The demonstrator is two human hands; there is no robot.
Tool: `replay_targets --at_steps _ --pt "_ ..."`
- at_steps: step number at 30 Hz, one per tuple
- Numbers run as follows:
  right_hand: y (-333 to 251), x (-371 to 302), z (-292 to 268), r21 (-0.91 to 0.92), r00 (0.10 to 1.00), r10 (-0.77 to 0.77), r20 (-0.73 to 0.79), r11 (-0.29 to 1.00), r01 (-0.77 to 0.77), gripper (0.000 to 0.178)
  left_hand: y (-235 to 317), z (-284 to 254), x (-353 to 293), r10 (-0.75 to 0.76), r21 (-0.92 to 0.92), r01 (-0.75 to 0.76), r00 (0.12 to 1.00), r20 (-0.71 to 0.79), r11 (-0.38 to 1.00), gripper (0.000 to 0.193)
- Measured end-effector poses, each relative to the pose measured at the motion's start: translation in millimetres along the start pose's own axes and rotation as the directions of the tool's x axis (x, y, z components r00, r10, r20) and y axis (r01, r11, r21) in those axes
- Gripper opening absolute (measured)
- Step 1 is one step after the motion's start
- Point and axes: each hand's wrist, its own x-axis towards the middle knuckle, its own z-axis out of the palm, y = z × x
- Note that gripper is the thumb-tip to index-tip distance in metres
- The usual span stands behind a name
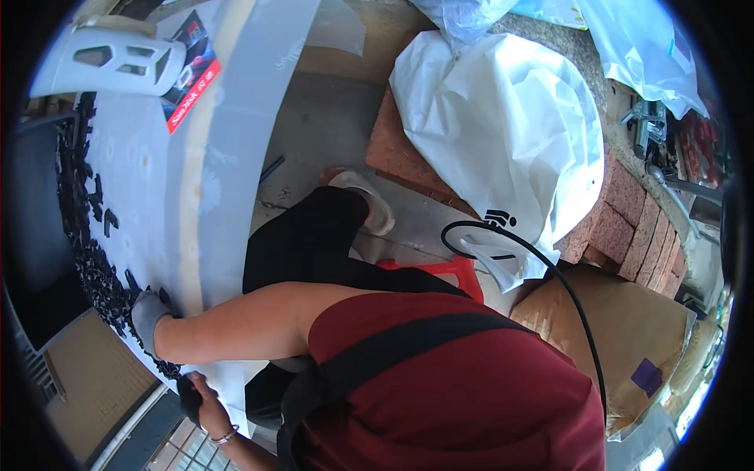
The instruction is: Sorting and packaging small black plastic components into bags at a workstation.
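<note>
My right hand (148, 322) wears a grey glove and lies among small black pieces (98, 286) along the far edge of a white-covered table (228, 204). Its fingertips are hard to make out against the dark pieces. Closer to the lower edge, my left hand (208, 407), bare and with a bracelet at the wrist, is closed on a dark rounded object (189, 396). What that object is cannot be made out. More black pieces trail along the table's left side, some loose and some heaped.
A white plastic housing with cut-outs (118, 63) stands near a red-and-black leaflet (188, 78). White plastic bags (503, 125) rest on bricks (628, 212). A red stool (448, 271), a black cable (577, 302) and a brown sack (605, 337) are close to my body. A dark panel (39, 235) stands beyond the table.
</note>
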Motion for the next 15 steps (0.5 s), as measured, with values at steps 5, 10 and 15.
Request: replay_targets --at_steps 5,10,15 --pt "5 -12 -28 0.232 0.98 0.009 -0.2 0.972 0.039 0.023 -19 20 43 0.109 0.101 -0.093 0.98 -0.167 0.99 0.025" --pt "11 -24 -27 0.335 0.947 -0.139 -0.291 0.912 0.237 0.02 10 12 55 -0.138 0.144 0.148 0.988 -0.074 0.979 0.022" --pt "2 -26 -18 0.3 0.934 -0.203 -0.294 0.908 0.292 0.019 24 5 60 -0.393 0.183 0.388 0.92 -0.013 0.903 0.021"
